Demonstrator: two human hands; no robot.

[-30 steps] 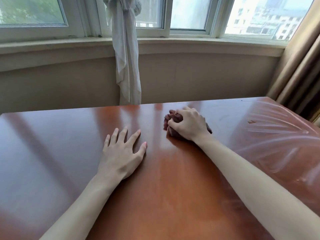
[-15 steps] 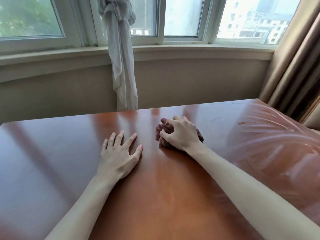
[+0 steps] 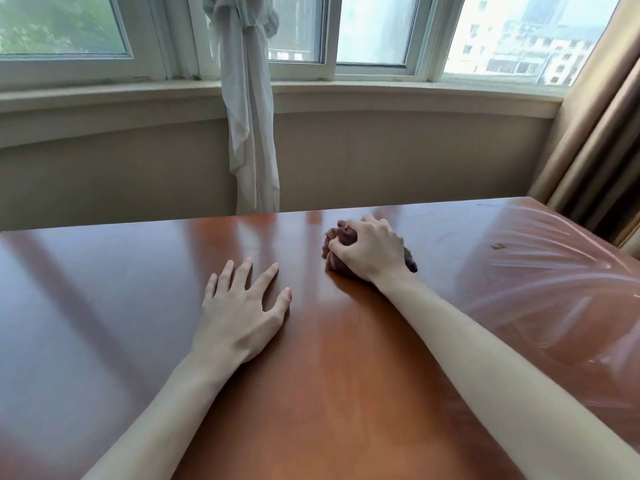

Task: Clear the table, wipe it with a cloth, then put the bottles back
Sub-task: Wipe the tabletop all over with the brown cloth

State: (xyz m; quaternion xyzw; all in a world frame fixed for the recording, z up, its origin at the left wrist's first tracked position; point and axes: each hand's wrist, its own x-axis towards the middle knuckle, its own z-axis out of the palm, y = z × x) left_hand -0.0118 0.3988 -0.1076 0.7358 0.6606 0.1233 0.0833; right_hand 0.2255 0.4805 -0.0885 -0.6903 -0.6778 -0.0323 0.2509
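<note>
A glossy reddish-brown wooden table (image 3: 104, 323) fills the lower view. My right hand (image 3: 370, 251) grips a bunched dark brown cloth (image 3: 332, 242) and presses it onto the table top near the far edge. The cloth shows at my fingertips and behind my wrist; most of it is hidden under the palm. My left hand (image 3: 242, 317) lies flat on the table with its fingers spread, to the left of the cloth and nearer to me. No bottles are in view.
Clear plastic film (image 3: 554, 278) covers the table's right end. Beyond the far edge a knotted white sheer curtain (image 3: 249, 116) hangs below the window sill (image 3: 381, 91). Beige drapes (image 3: 595, 133) hang at the right.
My right hand with the cloth has slid a little toward the table's far edge. The camera has tilted up, showing more window. My left hand stays flat in place.
</note>
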